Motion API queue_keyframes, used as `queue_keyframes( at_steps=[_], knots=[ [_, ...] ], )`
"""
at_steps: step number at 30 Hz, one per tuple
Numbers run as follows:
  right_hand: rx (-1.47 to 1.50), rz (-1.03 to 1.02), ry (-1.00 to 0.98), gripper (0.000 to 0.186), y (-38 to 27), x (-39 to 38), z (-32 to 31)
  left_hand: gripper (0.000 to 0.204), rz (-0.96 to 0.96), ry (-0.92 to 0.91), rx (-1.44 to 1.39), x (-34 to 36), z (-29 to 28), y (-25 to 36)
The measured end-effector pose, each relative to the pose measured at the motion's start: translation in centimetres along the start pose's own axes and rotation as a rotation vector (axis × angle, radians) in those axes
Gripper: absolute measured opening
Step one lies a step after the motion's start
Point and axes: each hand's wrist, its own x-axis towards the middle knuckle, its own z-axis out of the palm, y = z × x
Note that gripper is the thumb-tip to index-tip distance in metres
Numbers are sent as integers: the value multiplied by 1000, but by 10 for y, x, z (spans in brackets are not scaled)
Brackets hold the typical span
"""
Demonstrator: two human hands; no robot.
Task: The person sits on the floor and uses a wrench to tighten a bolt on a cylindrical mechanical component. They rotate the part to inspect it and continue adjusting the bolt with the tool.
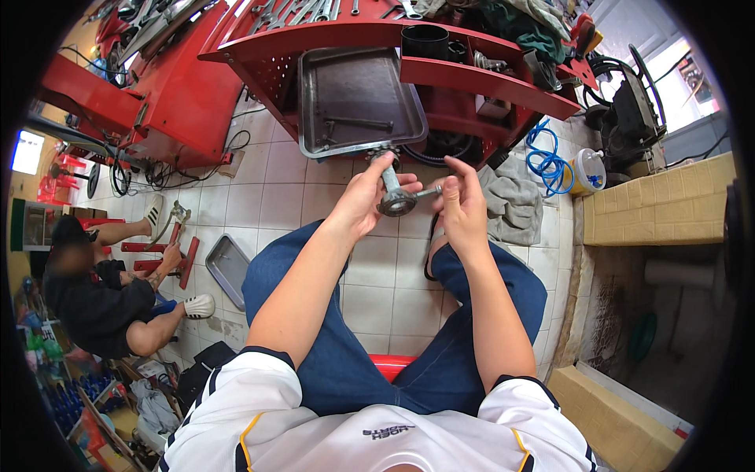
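Observation:
My left hand (363, 198) is closed round a greasy metal shaft (388, 175) with a dark round ring at its near end and a toothed-looking part at its far end. A short metal rod (429, 192) reaches from the ring end toward my right hand (462, 212). The thumb and a finger of that hand meet the rod's tip, while its index finger stretches upward. Whether the rod is fixed to the shaft I cannot tell. Just beyond my hands, a grey metal tray (346, 90) has a long dark bolt-like rod (360, 123) lying in it.
Behind the tray stands a red tool cart (330, 35) with several wrenches on top. Grey cloth (515, 200) and a coiled blue hose (543, 161) lie to the right. Another person (102, 291) sits at left, near a second tray (228, 270) and a red stand (189, 263).

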Motion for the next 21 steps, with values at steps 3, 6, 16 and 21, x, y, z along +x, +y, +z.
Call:
queue_keyframes(
  at_steps=[3,6,16,21],
  knots=[
    [-15,-41,-64,81,-3,3,4,65,3,-57,-69,8,-11,-6],
    [-44,-217,-116,89,-5,-4,14,72,-44,-89,-113,2,-3,-11],
    [106,-181,-2,82,-3,2,7,87,279,84,239,6,-9,-26],
    [-24,-123,-313,80,-11,4,-23,68,563,-321,1006,-9,-7,3]
  ],
)
